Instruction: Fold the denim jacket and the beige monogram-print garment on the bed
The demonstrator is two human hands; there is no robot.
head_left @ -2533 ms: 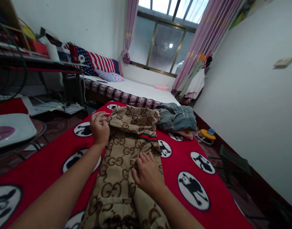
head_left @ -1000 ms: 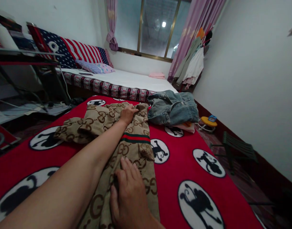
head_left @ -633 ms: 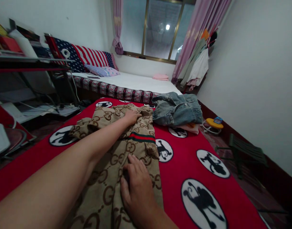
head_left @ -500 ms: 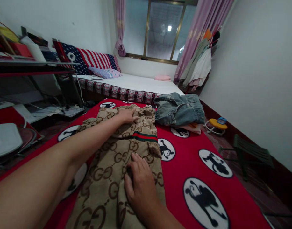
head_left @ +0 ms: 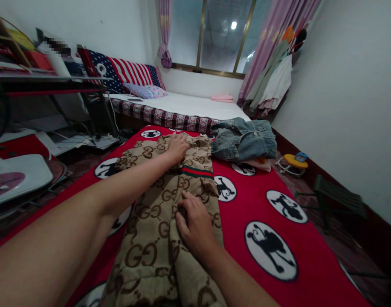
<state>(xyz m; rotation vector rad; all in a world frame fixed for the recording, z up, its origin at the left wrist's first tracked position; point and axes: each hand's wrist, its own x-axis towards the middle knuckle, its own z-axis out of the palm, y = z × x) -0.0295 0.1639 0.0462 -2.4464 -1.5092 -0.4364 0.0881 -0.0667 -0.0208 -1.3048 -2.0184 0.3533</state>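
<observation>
A tan garment (head_left: 157, 238) with a brown logo print and a green-and-red stripe lies along a red blanket (head_left: 246, 200) printed with round black-and-white figures. My left hand (head_left: 177, 146) reaches far forward and rests flat on the garment's far end, fingers spread. My right hand (head_left: 197, 224) presses palm down on the garment's middle, close to me. Neither hand grips the cloth.
A folded denim garment (head_left: 244, 140) lies on the blanket's far right, over a pale cloth. Beyond it stands a bed (head_left: 189, 106) with a flag-print cushion. A cluttered shelf (head_left: 38, 76) is at the left, a green folding chair (head_left: 339, 202) and a small yellow toy (head_left: 294, 162) at the right.
My left hand went from the garment's left edge out to its far end and flattened it there. My right hand stayed pressed on the middle. The view shifted slightly.
</observation>
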